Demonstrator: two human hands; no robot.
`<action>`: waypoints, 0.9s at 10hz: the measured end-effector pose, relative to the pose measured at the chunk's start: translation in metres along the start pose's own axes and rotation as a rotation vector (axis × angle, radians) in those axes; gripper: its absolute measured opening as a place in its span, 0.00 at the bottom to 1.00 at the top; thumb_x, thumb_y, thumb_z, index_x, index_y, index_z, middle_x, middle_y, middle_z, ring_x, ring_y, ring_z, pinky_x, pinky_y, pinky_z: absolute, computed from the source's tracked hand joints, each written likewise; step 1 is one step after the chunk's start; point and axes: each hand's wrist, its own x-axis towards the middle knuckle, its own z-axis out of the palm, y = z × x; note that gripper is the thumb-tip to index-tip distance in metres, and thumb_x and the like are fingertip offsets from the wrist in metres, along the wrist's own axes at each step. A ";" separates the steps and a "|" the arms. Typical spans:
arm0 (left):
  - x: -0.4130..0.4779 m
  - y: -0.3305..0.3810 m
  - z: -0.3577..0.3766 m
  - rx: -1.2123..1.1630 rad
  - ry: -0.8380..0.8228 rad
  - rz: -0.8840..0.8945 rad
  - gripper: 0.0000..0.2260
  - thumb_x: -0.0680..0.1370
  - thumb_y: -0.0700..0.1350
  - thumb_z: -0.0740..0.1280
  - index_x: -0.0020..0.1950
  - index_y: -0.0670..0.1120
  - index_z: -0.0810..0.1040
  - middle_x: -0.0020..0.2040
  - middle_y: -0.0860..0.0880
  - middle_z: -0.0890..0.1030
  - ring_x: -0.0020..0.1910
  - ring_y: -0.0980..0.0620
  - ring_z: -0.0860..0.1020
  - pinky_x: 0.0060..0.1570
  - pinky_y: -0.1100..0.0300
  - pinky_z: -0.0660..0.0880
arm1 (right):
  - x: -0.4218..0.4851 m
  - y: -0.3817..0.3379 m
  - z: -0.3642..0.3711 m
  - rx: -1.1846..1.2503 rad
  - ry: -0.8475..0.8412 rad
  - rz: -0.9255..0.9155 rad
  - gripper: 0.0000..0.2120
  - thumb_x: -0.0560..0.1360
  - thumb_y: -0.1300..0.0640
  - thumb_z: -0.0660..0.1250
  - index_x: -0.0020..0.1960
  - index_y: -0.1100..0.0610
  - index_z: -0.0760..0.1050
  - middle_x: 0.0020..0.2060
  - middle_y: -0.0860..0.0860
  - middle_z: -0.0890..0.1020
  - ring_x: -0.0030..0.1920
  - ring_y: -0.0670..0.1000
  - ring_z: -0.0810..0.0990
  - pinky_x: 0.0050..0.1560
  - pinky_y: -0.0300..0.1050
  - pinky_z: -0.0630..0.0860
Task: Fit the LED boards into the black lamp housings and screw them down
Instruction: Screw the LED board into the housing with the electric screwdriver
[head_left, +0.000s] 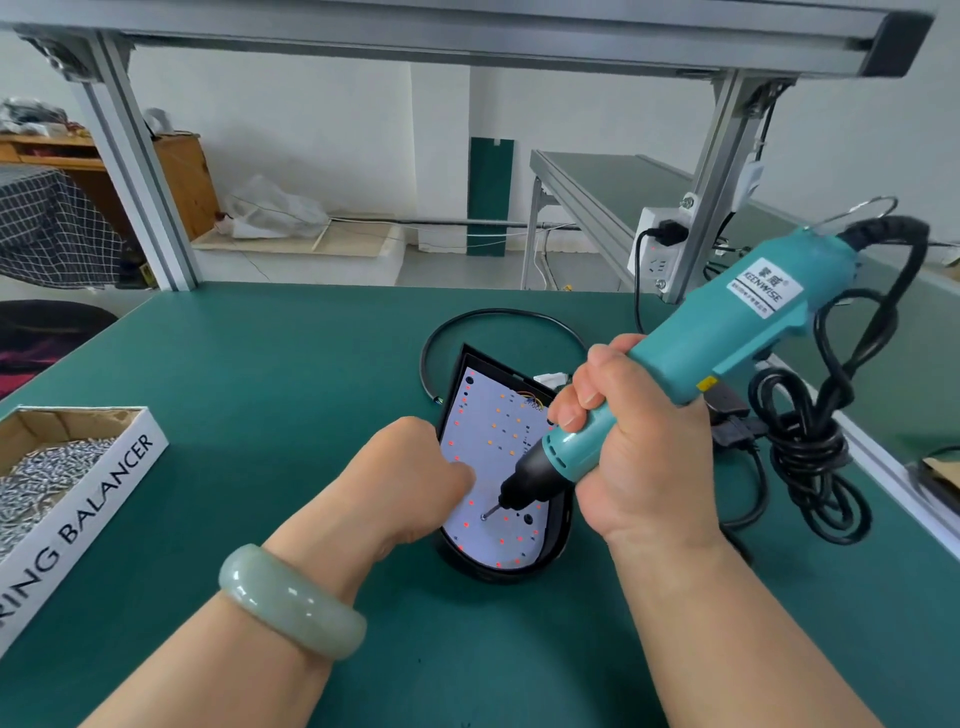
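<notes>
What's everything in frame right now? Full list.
bench mat: 1, green, benchtop
lamp housing: 1, black, mat centre
LED board: 1, white, inside lamp housing
electric screwdriver: 1, teal, tilted over board
screw: 1, silver, under screwdriver bit
power cable: 1, black, bundled right
screw box: 1, white, left
loose screws: many, silver, in screw box
socket: 1, white, on frame post
bracelet: 1, pale green, left wrist
left hand: 1, rests on LED board
right hand: 1, grips electric screwdriver

One wide-angle head-worn view looks forward and down from close above the green bench (291, 374).
</notes>
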 end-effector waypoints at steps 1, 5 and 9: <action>-0.001 0.000 -0.002 -0.033 -0.036 -0.018 0.07 0.73 0.42 0.65 0.38 0.42 0.69 0.35 0.44 0.69 0.34 0.48 0.63 0.35 0.57 0.61 | -0.001 -0.001 -0.006 0.076 -0.030 0.019 0.12 0.68 0.65 0.62 0.30 0.51 0.72 0.24 0.49 0.67 0.23 0.49 0.68 0.30 0.40 0.69; 0.001 -0.006 -0.017 0.086 -0.165 -0.035 0.13 0.73 0.47 0.66 0.33 0.45 0.65 0.26 0.47 0.67 0.25 0.47 0.64 0.33 0.61 0.62 | 0.005 -0.017 -0.021 0.217 -0.122 -0.075 0.09 0.71 0.60 0.57 0.41 0.51 0.75 0.26 0.46 0.70 0.26 0.47 0.69 0.36 0.41 0.73; 0.017 -0.186 -0.234 0.295 0.671 -0.096 0.10 0.76 0.43 0.65 0.37 0.41 0.82 0.35 0.41 0.82 0.40 0.43 0.79 0.46 0.49 0.78 | 0.011 -0.008 -0.027 0.197 0.156 -0.061 0.09 0.76 0.62 0.59 0.40 0.52 0.72 0.28 0.46 0.70 0.28 0.48 0.68 0.36 0.41 0.71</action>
